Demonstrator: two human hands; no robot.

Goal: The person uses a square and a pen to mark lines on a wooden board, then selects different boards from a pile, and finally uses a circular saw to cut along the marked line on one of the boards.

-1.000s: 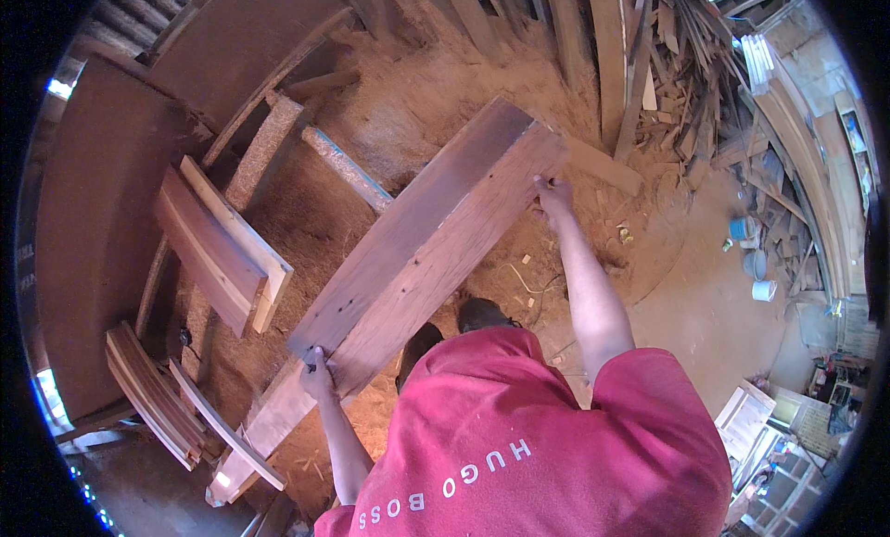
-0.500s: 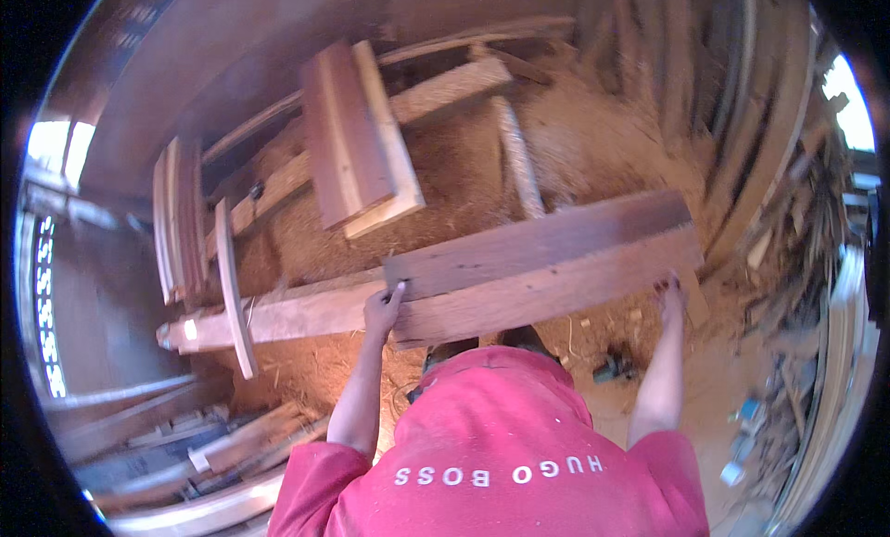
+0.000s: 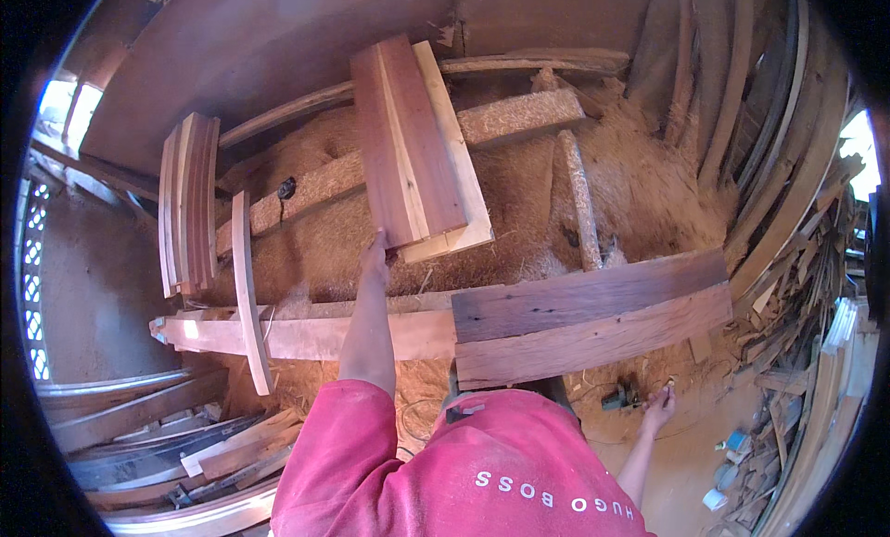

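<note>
My left hand (image 3: 375,255) is stretched forward to the near left corner of a reddish-brown panel (image 3: 408,157) with a pale stripe, its fingers closed round the corner. Under that panel a paler board (image 3: 471,180) sticks out on the right. In front of me a wide dark brown panel (image 3: 593,316), made of two joined strips, rests across the long beam (image 3: 315,338) with neither hand on it. My right hand (image 3: 659,409) is out to the right, low and apart from the panel, fingers pinched; a tiny pale thing shows at the fingertips, too small to name.
A striped stack of boards (image 3: 189,208) stands at the left, beside a narrow pale slat (image 3: 248,296) lying across the beams. Sawdust covers the ground. A dark power tool (image 3: 619,395) lies by my right hand. Timber piles (image 3: 222,454) and scraps (image 3: 807,296) line both sides.
Both hands have let go of the dark brown panel, which now lies on the beam. My left hand has moved forward to the striped panel; my right has dropped back toward me.
</note>
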